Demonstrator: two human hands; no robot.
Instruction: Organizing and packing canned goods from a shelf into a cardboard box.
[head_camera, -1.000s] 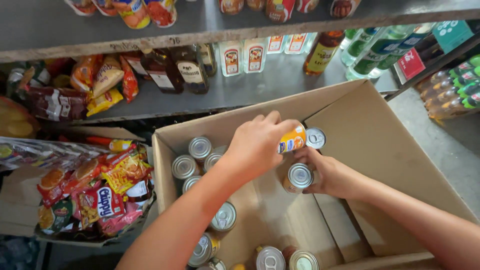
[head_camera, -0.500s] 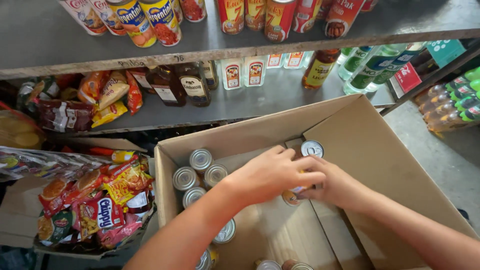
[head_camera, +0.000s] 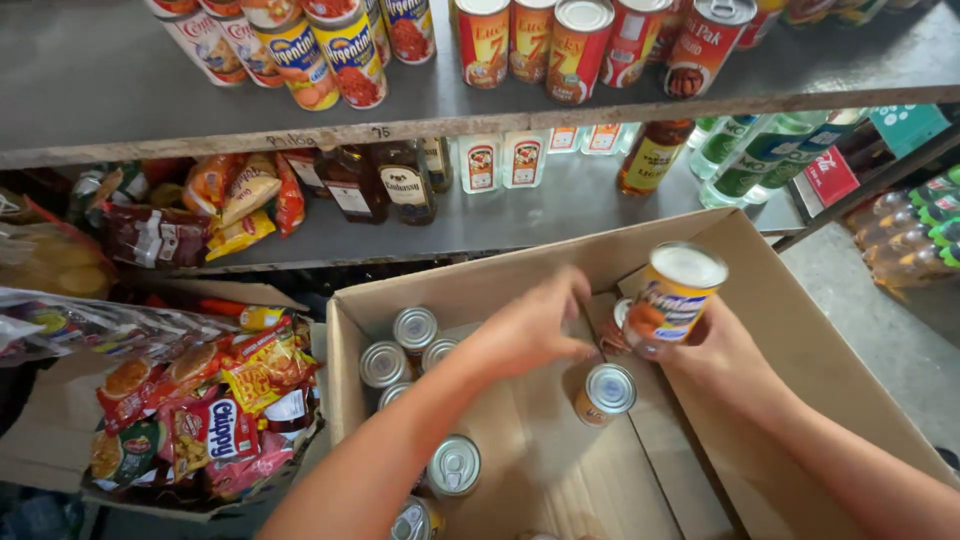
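the can (head_camera: 672, 297) sat in the right hand (head_camera: 712, 352), lifted above the back right part of the box (head_camera: 800, 330), tilted so its long axis leaned up and to the right, silver top facing the camera. the fingers wrapped its lower body from behind and beneath, closed on it; individual fingertips were mostly hidden by the can itself.

the left hand (head_camera: 525, 325) hovered low inside the box, just left of the held can and apart from it, fingers extended toward the back wall and blurred; whether they were pressed together or slightly spread could not be told. it held nothing that showed. a second can (head_camera: 605, 392) stood upright on the box floor, just below and between the two hands, nearer the left hand's fingertips than the right's. a red-patterned item lay partly hidden between the hands; its kind could not be told.

further cans (head_camera: 400, 350) stood upright along the box's left wall. snack packets (head_camera: 215, 400) lay in a carton to the left. above, a shelf (head_camera: 100, 90) carried rows of tins and, on the lower level, bottles (head_camera: 380, 180).
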